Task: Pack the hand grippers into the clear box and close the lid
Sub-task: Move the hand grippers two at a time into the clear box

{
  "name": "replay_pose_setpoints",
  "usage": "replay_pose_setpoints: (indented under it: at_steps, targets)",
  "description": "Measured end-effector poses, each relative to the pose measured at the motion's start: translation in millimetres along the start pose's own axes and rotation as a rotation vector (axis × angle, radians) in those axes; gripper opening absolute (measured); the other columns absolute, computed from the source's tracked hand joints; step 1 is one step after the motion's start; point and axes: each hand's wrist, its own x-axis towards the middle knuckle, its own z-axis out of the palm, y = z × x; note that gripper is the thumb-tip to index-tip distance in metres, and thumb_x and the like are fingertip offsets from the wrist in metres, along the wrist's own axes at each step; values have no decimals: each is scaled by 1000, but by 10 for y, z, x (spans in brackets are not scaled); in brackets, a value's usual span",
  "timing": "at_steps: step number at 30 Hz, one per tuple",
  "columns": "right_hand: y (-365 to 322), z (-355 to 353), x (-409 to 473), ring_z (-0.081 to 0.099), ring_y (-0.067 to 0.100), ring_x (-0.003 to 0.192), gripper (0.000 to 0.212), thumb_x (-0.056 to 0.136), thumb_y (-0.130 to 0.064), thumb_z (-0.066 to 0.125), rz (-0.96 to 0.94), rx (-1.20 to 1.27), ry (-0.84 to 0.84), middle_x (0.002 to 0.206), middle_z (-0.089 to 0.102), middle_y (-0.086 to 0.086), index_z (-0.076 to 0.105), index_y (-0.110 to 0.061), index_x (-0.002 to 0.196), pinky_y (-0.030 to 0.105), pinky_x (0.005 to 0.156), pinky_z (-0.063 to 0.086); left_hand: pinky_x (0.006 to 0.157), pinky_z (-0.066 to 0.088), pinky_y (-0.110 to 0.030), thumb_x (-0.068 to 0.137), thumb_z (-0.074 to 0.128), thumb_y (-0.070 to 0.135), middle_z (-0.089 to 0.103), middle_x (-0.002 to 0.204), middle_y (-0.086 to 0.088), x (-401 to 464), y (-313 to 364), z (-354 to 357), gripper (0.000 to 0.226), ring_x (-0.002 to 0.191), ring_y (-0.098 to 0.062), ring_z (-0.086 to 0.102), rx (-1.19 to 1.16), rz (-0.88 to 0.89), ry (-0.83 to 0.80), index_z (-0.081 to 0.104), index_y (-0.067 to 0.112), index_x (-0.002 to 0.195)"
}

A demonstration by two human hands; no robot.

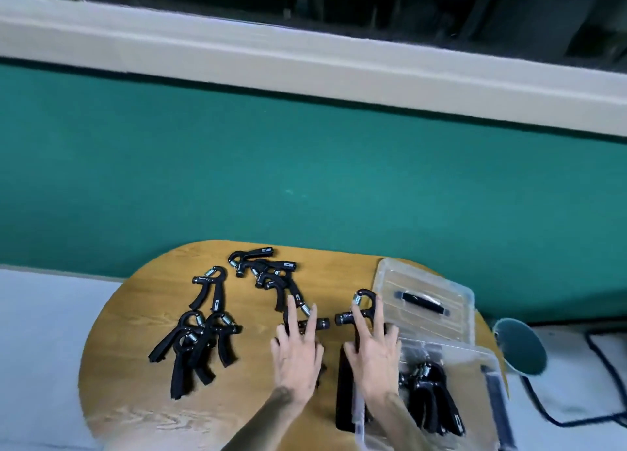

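Several black hand grippers with metal springs lie on the oval wooden table [142, 314]: one cluster at the left [196, 342] and one at the back middle [268, 274]. My left hand [297, 352] rests flat, fingers spread, on a hand gripper [320, 324] near the table's middle. Beside it my right hand [373, 348] lies with spread fingers over another hand gripper [364, 296], the index finger pointing at its spring. The clear box [488, 365] stands at the front right with grippers [431, 399] inside. Its clear lid [424, 297], with a black handle, lies flat behind the box.
A dark flat object [344, 393] lies against the box's left side, under my right wrist. A teal round seat [520, 345] and a dark cable [604, 365] are on the floor to the right. A green wall rises behind the table.
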Motion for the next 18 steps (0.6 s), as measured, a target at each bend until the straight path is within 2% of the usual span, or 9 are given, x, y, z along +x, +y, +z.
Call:
replay_pose_setpoints:
  at_steps: [3,7,12,15,18]
  targets:
    - [351,-168,-126,42,32,101,84,86,-28,69,22,-24,17,168,-12,2,24,-40,155,49,89,47,100,40,-39,107,35,39,-42,158,-18,-73,373,27,77,110,-23,40,6,38,25,-22,31,158]
    - [833,-338,-298,42,29,93,85,81,-23,73,54,-18,55,168,-1,6,31,-38,153,48,83,49,99,39,-45,107,36,39,-39,159,-21,-215,873,133,77,107,-29,40,32,83,61,-21,30,158]
    - [1462,-424,-539,42,28,92,81,83,-31,74,92,-6,27,168,3,5,34,-39,152,46,82,50,97,40,-45,107,41,38,-35,161,-21,-461,1436,359,77,111,-31,42,22,96,71,-14,31,161]
    - [1848,-453,-664,41,28,95,80,84,-31,72,104,17,-16,168,0,3,33,-40,153,46,86,49,102,39,-46,107,38,39,-37,160,-21,-565,1749,485,76,121,-34,40,43,105,25,-14,30,162]
    - [2145,-431,-718,41,32,102,79,87,-30,70,117,51,-66,168,-3,0,28,-42,154,48,94,47,101,39,-43,108,35,37,-41,158,-19,-619,1978,602,74,120,-30,39,53,122,-26,-17,31,160]
